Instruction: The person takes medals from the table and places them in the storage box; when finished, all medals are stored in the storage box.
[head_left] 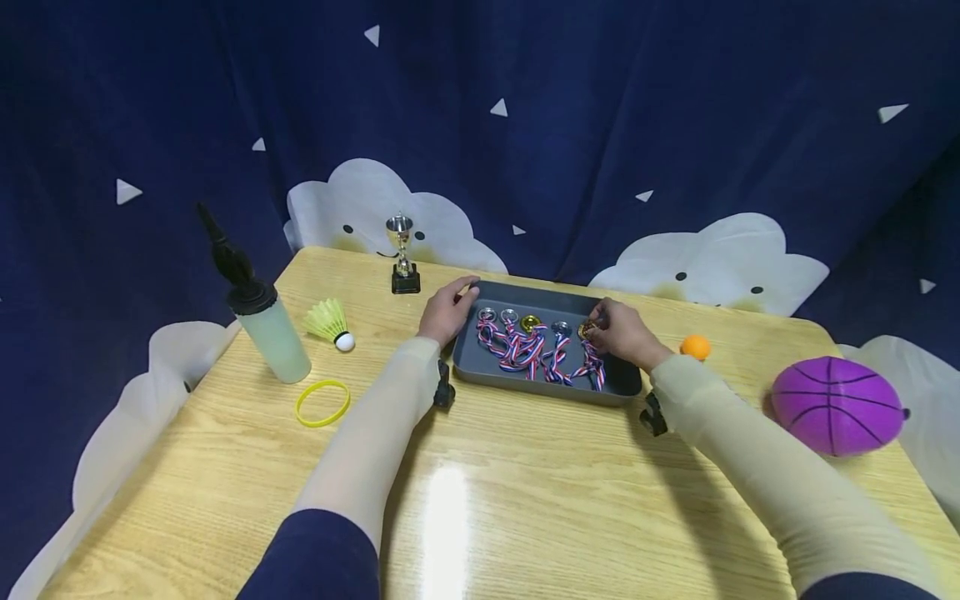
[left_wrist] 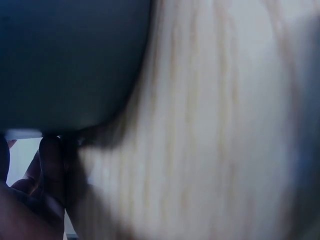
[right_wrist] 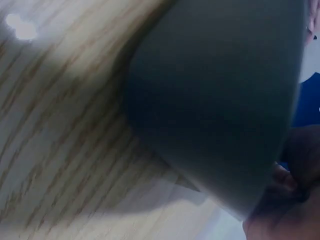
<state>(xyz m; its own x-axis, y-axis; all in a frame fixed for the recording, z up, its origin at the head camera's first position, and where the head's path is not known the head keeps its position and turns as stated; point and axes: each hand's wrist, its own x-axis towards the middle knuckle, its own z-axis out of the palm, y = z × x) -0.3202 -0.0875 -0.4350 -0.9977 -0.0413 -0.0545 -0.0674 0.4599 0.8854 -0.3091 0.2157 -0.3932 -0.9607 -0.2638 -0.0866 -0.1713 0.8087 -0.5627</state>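
A dark grey tray (head_left: pixel 547 387) lies on the wooden table, holding several medals on red, white and blue ribbons. My left hand (head_left: pixel 447 311) holds the tray's left end near its far corner, its thumb at the rim. In the left wrist view, the fingers (left_wrist: pixel 50 165) of that hand show beside the tray wall (left_wrist: pixel 70 65). Over the tray's right end, my right hand (head_left: pixel 627 332) pinches a bronze-looking medal (head_left: pixel 585 331), whose ribbon (head_left: pixel 592 367) trails into the tray. To its left lie silver medals (head_left: pixel 561 328) and a gold medal (head_left: pixel 530 322). The right wrist view shows mainly the tray's outer side (right_wrist: pixel 215 100).
A small trophy (head_left: pixel 403 254) stands behind left. Left of the tray are a shuttlecock (head_left: pixel 330 323), a pale green bottle (head_left: pixel 273 337) with a black top and a yellow wristband (head_left: pixel 322 403). An orange ball (head_left: pixel 695 347) and a purple basketball (head_left: pixel 836 406) lie right.
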